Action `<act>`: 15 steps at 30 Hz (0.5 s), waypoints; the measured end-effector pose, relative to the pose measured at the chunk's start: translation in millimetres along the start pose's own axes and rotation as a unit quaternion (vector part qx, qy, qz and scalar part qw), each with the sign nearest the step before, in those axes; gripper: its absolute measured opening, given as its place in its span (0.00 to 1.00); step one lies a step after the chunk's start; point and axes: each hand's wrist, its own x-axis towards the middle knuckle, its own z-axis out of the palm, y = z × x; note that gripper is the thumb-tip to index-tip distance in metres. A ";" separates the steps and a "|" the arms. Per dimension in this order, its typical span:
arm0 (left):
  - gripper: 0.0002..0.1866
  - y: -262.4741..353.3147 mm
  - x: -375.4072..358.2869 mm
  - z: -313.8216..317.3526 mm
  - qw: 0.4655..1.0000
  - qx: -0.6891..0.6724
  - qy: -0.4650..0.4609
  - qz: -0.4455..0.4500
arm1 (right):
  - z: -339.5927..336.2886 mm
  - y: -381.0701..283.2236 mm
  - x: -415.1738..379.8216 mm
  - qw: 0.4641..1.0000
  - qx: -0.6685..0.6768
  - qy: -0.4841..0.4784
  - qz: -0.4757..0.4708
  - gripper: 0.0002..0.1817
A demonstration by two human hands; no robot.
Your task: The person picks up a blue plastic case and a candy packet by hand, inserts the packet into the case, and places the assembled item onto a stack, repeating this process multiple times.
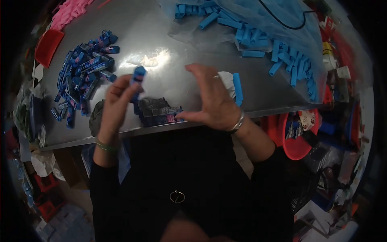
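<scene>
Between the thumb and fingers of my left hand [115, 101] is a small blue printed packet [139, 73], held upright above the metal table [161, 40]. My right hand [215, 97] is open, its thumb and fingers spread apart. The tip of that thumb is at the right end of a stack of dark printed wrappers [155, 108] by the table's front edge; whether it touches cannot be made out. Just beyond the right hand lie a light blue stick [238, 86] and a white piece [227, 82]. A heap of similar blue packets [82, 68] spreads out at the left.
Many light blue sticks [254, 36] lie at the back right, partly under clear plastic sheeting [278, 16]. At the far left are pink pieces [70, 14] and a red scoop [49, 47]. A dark cloth [96, 117] rests by my left wrist. Below the right edge hangs a red basin [296, 147].
</scene>
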 end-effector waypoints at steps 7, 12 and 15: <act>0.15 43.3 65.3 -155.7 0.669 0.664 0.254 0.218 | -126.9 118.3 -64.7 0.925 -0.311 0.038 0.215 0.17; 0.16 33.2 22.4 -64.2 0.816 0.530 0.072 0.221 | -167.4 200.5 -102.7 0.845 -0.317 0.074 0.424 0.28; 0.15 8.0 -4.2 -9.2 0.883 0.430 -0.088 0.168 | -162.6 226.6 -101.4 0.819 -0.311 0.092 0.473 0.31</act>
